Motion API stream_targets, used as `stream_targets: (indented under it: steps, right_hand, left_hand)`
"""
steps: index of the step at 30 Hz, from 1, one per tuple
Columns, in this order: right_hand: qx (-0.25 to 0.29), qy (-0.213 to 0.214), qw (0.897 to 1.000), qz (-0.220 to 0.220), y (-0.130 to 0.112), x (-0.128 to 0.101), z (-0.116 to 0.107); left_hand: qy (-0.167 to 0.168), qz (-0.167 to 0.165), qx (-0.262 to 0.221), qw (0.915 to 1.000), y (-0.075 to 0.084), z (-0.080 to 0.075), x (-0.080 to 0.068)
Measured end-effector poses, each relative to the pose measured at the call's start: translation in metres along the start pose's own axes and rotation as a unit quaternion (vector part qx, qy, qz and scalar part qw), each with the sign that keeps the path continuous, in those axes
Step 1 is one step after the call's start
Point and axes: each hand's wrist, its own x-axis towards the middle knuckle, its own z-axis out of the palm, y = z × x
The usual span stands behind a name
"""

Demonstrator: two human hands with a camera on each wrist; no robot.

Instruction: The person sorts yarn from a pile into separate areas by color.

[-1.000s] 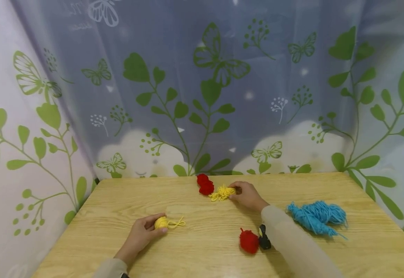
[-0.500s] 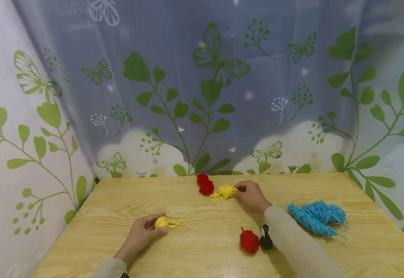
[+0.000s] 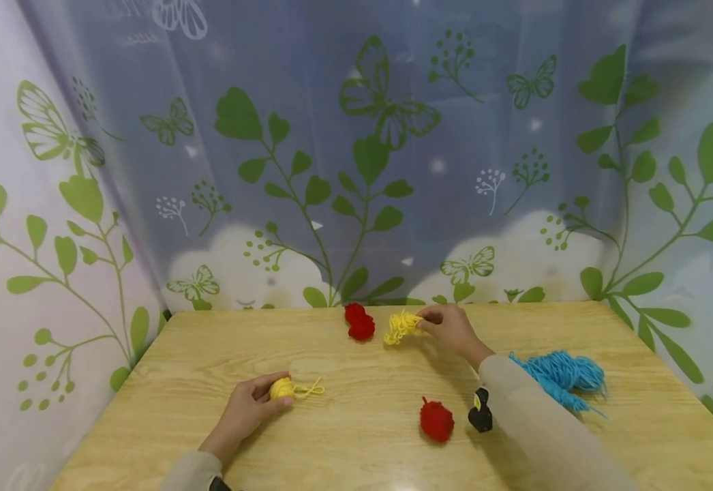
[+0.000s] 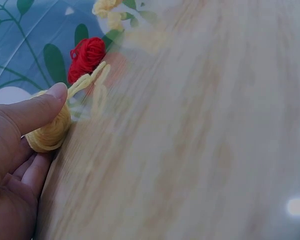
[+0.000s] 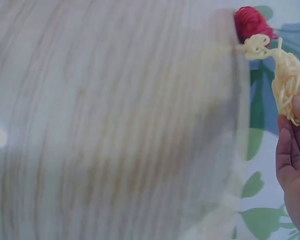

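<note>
My left hand (image 3: 245, 414) holds a small ball of yellow yarn (image 3: 281, 389) between thumb and fingers on the left half of the table. From the ball a loose loop of yarn trails right, seen also in the left wrist view past the thumb (image 4: 50, 102). At the back of the table, my right hand (image 3: 451, 332) pinches one end of a loose bundle of yellow yarn (image 3: 402, 327). That bundle hangs from the fingertips, its other end drooping to the left. Just left of it lies a red yarn bundle (image 3: 359, 322), narrow in the middle.
A second red yarn ball (image 3: 436, 421) lies near the front, left of the right forearm. Blue yarn skeins (image 3: 562, 376) lie on the right, partly behind the right sleeve (image 3: 534, 416). A patterned curtain (image 3: 307, 170) stands behind the wooden table (image 3: 344, 443).
My right hand has lifted the loose yellow bundle up and slightly right, away from the red bundle. The left hand keeps its grip on the yellow ball, and the view has shifted slightly.
</note>
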Motion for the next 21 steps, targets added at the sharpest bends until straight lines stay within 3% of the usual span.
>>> stream_targets:
  steps: [12, 21]
  right_hand:
    - [0.035, 0.000, 0.999, -0.020, -0.040, -0.007, -0.012]
    - [0.100, 0.033, 0.994, -0.017, -0.080, -0.017, 0.003]
  left_hand:
    - [-0.005, 0.005, 0.008, 0.9999, 0.004, -0.001, -0.001]
    - [-0.003, 0.007, 0.001, 1.0000, 0.004, 0.000, -0.002]
